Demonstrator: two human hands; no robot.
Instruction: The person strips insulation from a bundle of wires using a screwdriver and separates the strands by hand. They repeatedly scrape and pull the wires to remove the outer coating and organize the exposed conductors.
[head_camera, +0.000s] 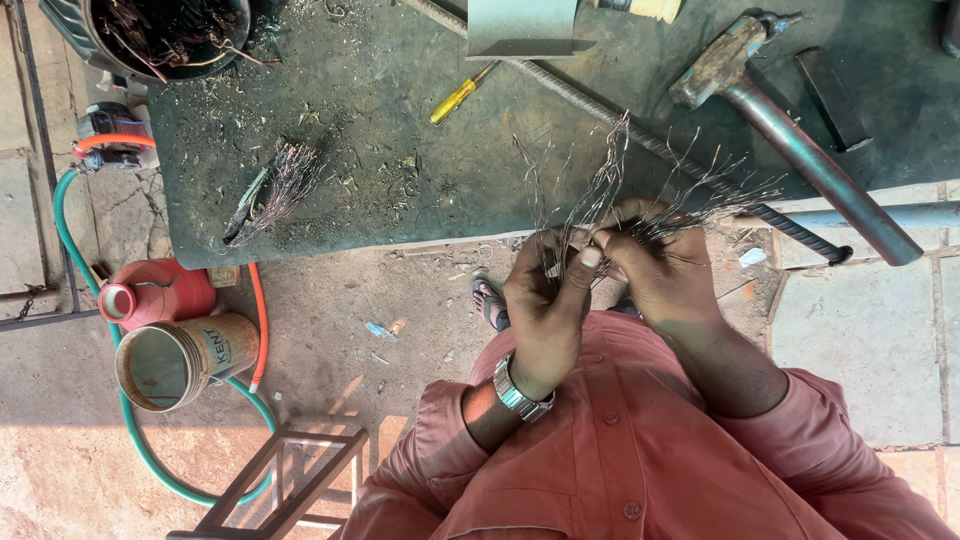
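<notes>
My left hand (542, 300), a metal watch on its wrist, and my right hand (662, 262) meet just below the front edge of a dark metal table (400, 180). Together they grip a tangle of thin bare wire strands (610, 185). The strands fan upward and to the right over the table edge. The fingers of both hands are closed around the lower part of the bundle, which hides it.
On the table lie a loose wire bundle (275, 190), a yellow-handled screwdriver (458, 97), a ribbed steel rod (640, 135), a heavy hammer (790, 130) and a bucket of wire scraps (165, 35). On the floor are a red gas cylinder (155, 292), a round tin (185, 360), a green hose (70, 240) and a wooden stool frame (290, 480).
</notes>
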